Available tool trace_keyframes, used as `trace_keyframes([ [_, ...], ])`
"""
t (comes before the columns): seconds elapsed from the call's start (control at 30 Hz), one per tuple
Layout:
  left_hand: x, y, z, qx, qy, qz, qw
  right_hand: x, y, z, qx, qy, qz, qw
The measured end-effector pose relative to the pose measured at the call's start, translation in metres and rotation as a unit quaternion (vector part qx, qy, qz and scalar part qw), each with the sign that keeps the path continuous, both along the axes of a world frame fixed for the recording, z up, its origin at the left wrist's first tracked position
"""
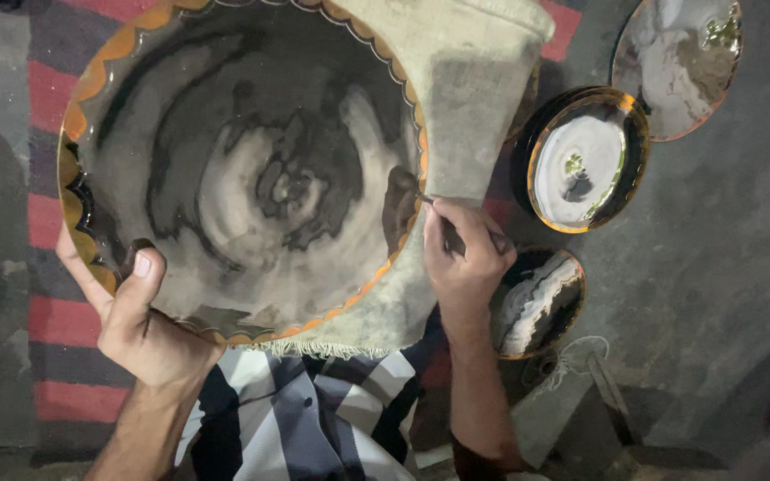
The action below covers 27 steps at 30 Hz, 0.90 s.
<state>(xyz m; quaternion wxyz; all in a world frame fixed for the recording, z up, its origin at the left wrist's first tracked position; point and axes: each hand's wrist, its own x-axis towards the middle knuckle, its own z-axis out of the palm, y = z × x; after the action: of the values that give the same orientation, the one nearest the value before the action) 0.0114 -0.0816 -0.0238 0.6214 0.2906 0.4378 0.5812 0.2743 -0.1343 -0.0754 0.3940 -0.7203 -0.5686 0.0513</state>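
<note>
A large round glossy tray (251, 169), dark and mirror-like with a scalloped orange-gold painted border, is seen resting on a coarse grey-beige cloth (474, 98) with a frayed fringe along its lower edge. The tray fills the upper left of the view and is tilted over the lap, above a black-and-white striped garment (305, 419).

The tray's lower left rim is gripped by the left hand (140, 316): the thumb is laid flat on the shiny face, while the remaining fingers are curled behind the edge and hidden.

At the tray's right rim, a thin dark brush (443, 223) is pinched in the right hand (463, 254), the fingers being closed narrowly round its shaft. The tip is placed against the orange border, where the tray meets the cloth.

To the right, three smaller round glossy plates are laid on the rough grey floor (715, 267): a gold-rimmed dark plate (585, 160) in the middle, a flatter plate (679, 62) at the upper edge, and a plate (541, 303) partly hidden behind the right wrist. A red-and-grey striped rug (55, 214) is spread beneath the tray on the left.
</note>
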Motion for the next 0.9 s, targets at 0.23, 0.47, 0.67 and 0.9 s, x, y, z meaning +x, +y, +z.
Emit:
trace_keyframes([
  [0.23,-0.002,-0.002,-0.006,0.001,0.029,0.022,0.999,0.011,0.002,0.009,-0.006,0.027,0.071,0.997],
  [0.47,-0.007,-0.006,-0.012,-0.001,-0.005,0.006,1.000,0.022,0.004,0.015,-0.028,0.030,0.124,0.991],
  [0.67,-0.009,-0.008,-0.012,0.008,-0.021,-0.005,1.000,0.016,0.001,0.021,-0.055,0.024,0.100,0.993],
  [0.9,-0.010,-0.014,-0.012,0.013,-0.002,-0.024,1.000,-0.022,-0.017,0.001,-0.053,0.192,-0.101,0.975],
])
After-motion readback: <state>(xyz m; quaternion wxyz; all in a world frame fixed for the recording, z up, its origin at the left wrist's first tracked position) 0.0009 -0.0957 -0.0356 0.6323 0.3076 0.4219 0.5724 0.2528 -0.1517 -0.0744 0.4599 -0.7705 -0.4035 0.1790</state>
